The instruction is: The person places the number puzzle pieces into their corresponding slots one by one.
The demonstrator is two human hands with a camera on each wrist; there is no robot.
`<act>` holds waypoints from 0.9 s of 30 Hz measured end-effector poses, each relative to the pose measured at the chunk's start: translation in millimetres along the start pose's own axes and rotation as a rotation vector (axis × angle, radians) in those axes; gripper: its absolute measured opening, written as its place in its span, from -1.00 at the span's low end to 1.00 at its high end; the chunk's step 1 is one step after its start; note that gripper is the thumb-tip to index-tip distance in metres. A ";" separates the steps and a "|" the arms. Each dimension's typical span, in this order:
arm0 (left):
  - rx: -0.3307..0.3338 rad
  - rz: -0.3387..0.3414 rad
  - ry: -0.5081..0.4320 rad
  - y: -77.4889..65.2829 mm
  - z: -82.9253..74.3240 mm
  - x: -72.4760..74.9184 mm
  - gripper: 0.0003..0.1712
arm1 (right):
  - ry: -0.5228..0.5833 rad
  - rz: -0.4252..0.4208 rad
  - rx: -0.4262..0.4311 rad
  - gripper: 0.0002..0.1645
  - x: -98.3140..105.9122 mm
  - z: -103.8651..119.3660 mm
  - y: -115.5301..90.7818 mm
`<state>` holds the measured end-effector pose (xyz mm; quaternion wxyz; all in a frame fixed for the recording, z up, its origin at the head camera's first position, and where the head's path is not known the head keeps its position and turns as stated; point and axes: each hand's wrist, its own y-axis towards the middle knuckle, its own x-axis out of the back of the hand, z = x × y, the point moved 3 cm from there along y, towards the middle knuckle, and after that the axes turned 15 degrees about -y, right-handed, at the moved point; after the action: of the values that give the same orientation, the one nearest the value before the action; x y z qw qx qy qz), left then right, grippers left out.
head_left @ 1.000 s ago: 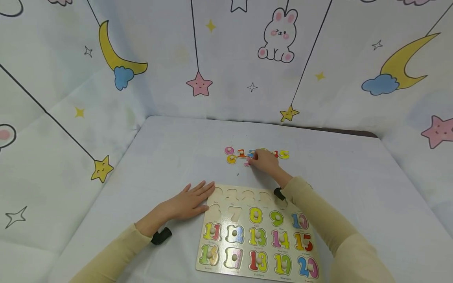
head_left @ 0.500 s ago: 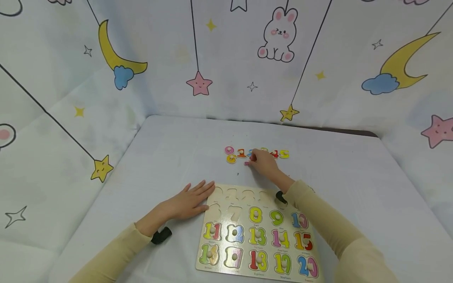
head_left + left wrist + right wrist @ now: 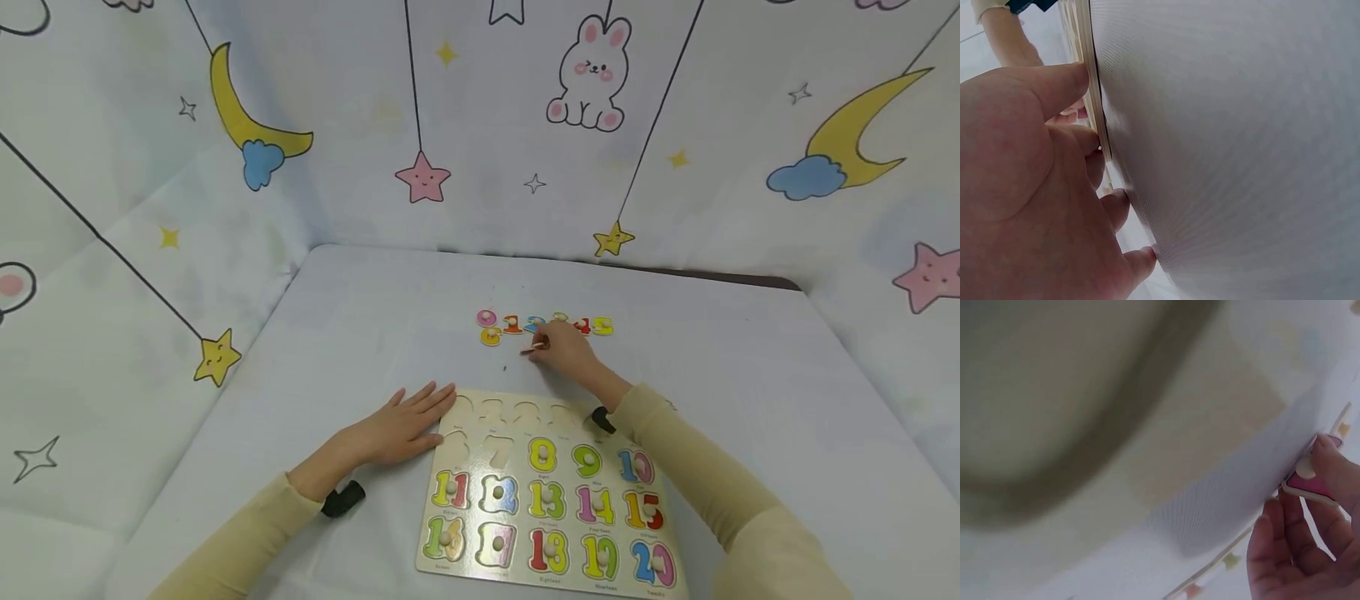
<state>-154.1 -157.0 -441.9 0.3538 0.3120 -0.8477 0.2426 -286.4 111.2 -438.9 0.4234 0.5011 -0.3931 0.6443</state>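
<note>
A pink number puzzle piece [image 3: 1310, 483] with a round knob is pinched between thumb and fingers of my right hand [image 3: 564, 348]. In the head view it is tilted nearly edge-on, just in front of the row of number pieces. My left hand [image 3: 397, 427] rests with spread, straight fingers at the upper left corner of the wooden number board [image 3: 555, 575]. In the left wrist view, its fingertips touch along the board's edge [image 3: 1094, 94]. Number pieces from 8 to 20 sit in the board, while the visible upper recesses are bare, including the 7 recess [image 3: 497, 452].
Beyond the board lie loose pieces: pink 0 [image 3: 486, 317], red 1 [image 3: 512, 325], blue 2 [image 3: 533, 324], red 4 [image 3: 582, 326], yellow 5 [image 3: 603, 326] and orange 6 [image 3: 491, 337]. A patterned cloth [image 3: 480, 108] hangs behind the white table [image 3: 360, 308].
The pink piece has been tipped up from lying flat and raised in my right hand, which has shifted slightly toward me and right. My left hand has stayed in place.
</note>
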 end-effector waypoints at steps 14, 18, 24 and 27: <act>0.008 0.005 -0.001 -0.3 -3.2 1.5 -0.26 | 0.062 0.037 0.085 -0.88 12.2 -13.5 -4.7; 0.006 0.006 -0.003 0.1 -3.7 1.8 -0.26 | 0.112 -0.023 0.110 -0.87 17.0 -15.5 -10.2; 0.009 0.009 0.006 -0.4 -2.6 1.4 -0.26 | 0.281 -0.027 0.056 -0.80 22.0 -18.5 -20.9; 0.009 0.007 0.014 -0.2 -1.5 0.6 -0.26 | 0.360 -0.001 0.019 -0.77 23.4 -19.6 -27.1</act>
<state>-153.6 -156.4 -440.5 0.3574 0.3088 -0.8453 0.2498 -270.3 142.0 -417.4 0.4823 0.3817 -0.3046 0.7273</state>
